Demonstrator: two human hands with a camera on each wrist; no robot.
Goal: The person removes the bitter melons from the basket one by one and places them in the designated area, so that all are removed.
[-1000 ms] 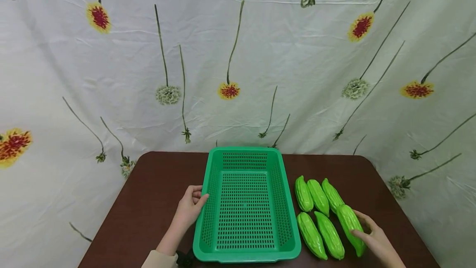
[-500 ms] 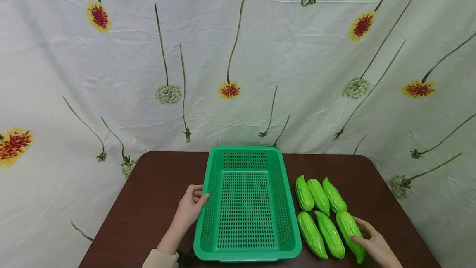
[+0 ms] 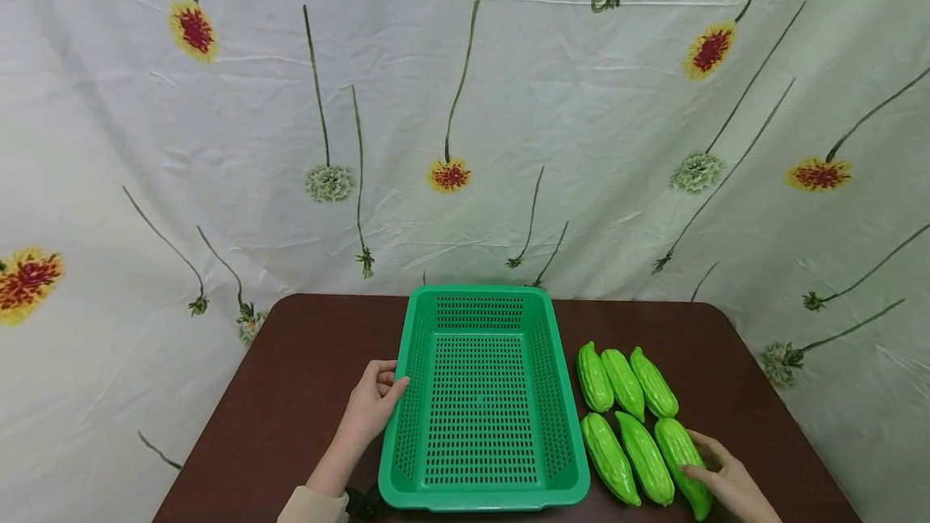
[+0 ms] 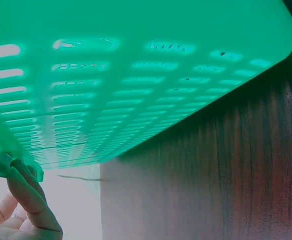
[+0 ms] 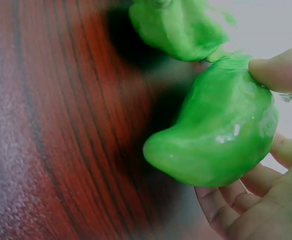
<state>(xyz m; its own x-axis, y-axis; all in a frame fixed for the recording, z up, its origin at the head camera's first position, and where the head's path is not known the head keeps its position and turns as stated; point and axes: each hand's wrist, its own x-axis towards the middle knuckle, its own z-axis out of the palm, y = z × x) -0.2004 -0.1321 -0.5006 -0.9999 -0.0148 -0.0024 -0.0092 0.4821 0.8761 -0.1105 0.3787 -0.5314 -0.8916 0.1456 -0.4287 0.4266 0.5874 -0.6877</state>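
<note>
A green plastic basket point(image 3: 479, 500) with slotted walls stands on the dark table. My left hand point(image 3: 373, 402) pinches its left rim, thumb on top; in the left wrist view, fingers point(image 4: 28, 197) bend at the rim beside the slotted wall. To the basket's right, several light green, ridged bitter melons lie in two rows. My right hand point(image 3: 730, 481) grips the front row's rightmost bitter melon point(image 3: 677, 450) from its right side. In the right wrist view, the thumb point(image 5: 278, 72) is on one side of that bitter melon point(image 5: 225, 130) and the fingers on the other.
The front row also has a bitter melon point(image 3: 610, 458) close to the basket and another point(image 3: 645, 460) beside the held one. Three more, such as the far-left one point(image 3: 594, 378), form the back row. Behind the brown table point(image 3: 291, 394) hangs a flowered cloth point(image 3: 465, 103).
My right hand has brought its bitter melon toward me, away from the back row, then slightly left to beside its front-row neighbour. The left hand and basket have stayed put.
</note>
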